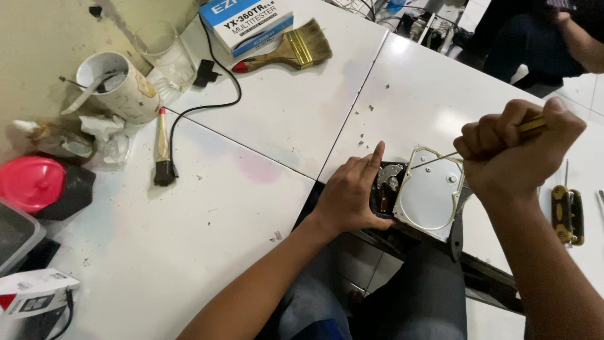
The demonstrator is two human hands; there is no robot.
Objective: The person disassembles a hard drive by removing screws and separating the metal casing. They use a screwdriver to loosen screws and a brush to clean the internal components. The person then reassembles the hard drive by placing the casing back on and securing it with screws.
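This was a small electronics repair workshop. White tables, scuffed and flecked with debris, filled the frame. At the top lay a meter box and a broad paintbrush; at left, a small brush, a cup of tools and a black cable. Right of centre sat an opened hard drive, with a screwdriver set at the right edge.

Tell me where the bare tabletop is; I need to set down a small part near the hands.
Free: white tabletop between small black-bristled brush and left hand; also between wide wooden paintbrush and opened silver hard drive. Crowded: left edge around white paper cup and red lid.
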